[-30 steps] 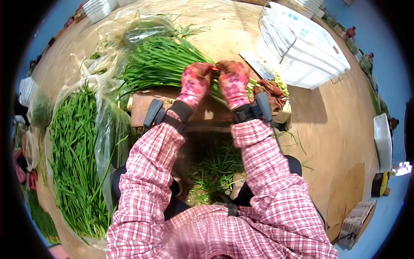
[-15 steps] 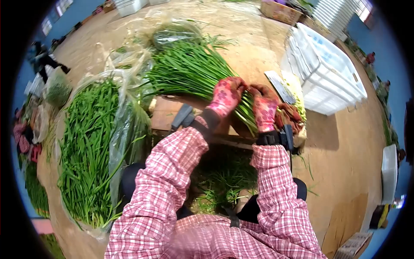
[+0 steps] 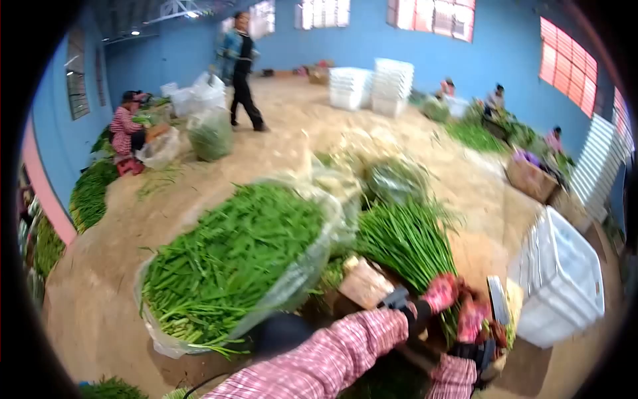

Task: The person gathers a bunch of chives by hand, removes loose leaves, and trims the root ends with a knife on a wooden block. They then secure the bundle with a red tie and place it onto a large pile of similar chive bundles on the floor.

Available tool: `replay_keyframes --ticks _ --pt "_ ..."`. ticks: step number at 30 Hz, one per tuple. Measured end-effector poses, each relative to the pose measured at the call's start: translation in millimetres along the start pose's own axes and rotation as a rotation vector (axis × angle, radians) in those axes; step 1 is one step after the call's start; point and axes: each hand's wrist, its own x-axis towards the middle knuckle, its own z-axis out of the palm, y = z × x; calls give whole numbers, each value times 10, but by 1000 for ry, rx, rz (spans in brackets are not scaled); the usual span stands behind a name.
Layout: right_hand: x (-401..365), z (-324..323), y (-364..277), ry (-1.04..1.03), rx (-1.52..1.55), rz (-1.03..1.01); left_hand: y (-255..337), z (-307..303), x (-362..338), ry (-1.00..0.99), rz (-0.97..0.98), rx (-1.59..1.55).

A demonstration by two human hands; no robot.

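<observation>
- The head camera had swung upward over the last second. The view went from straight down on the work to a look across the hall, and both hands dropped to the lower edge of the frame.
- My left hand [image 3: 442, 292], in a pink patterned glove, was curled shut around the stalks of the bundle of long green stems [image 3: 405, 243], at the near end.
- My right hand [image 3: 470, 319], gloved alike, lay just beside the left and against the same stalks. It was small and blurred there, so I could not tell whether its fingers were closed.
- The bundle lay where it had lain a second ago, its near end over the wooden board [image 3: 364, 282] and its leafy tips fanned away from me. I judged the hold on it kept and the work not set down, only watched less closely.
- A flat grey blade-like piece [image 3: 497, 299] lay just right of the hands, and beyond it stood the white crate [image 3: 565, 286].
- To the left, the open plastic bag of loose greens [image 3: 232, 259] sat on the floor near the board.
- Newly in view were a standing person [image 3: 240, 70] at the far end, a seated person [image 3: 125, 130] by the left wall, and stacked white crates [image 3: 372, 86], all well apart from my hands.
</observation>
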Motion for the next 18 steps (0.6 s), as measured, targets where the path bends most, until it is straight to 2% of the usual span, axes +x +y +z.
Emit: replay_keyframes --ticks 1,2,3,4,7,11,15,16,17,18 --pt "-17 -3 48 19 79 -12 264 -377 112 -186 -95 -62" --pt "-18 7 -12 3 10 -27 346 -486 141 -239 -213 -111" --pt "-56 -31 -81 -9 -71 -34 369 -502 145 -274 -250 -70" --pt "-84 -59 -106 -24 -154 -39 362 -486 143 -288 -255 -78" --pt "-106 -43 -28 -10 -27 45 373 -490 155 -312 -264 -42" --pt "-153 -14 -74 25 36 28 431 -547 190 -381 -288 -54" --pt "-159 -39 -63 11 111 44 313 -323 146 -317 -228 27" --pt "-184 -95 -196 -8 51 80 113 -88 25 -74 34 -78" --pt "-178 -141 -404 -25 -109 188 360 -438 130 -273 -47 105" --pt "-159 -82 -153 -23 -102 165 335 -461 148 -306 -14 102"
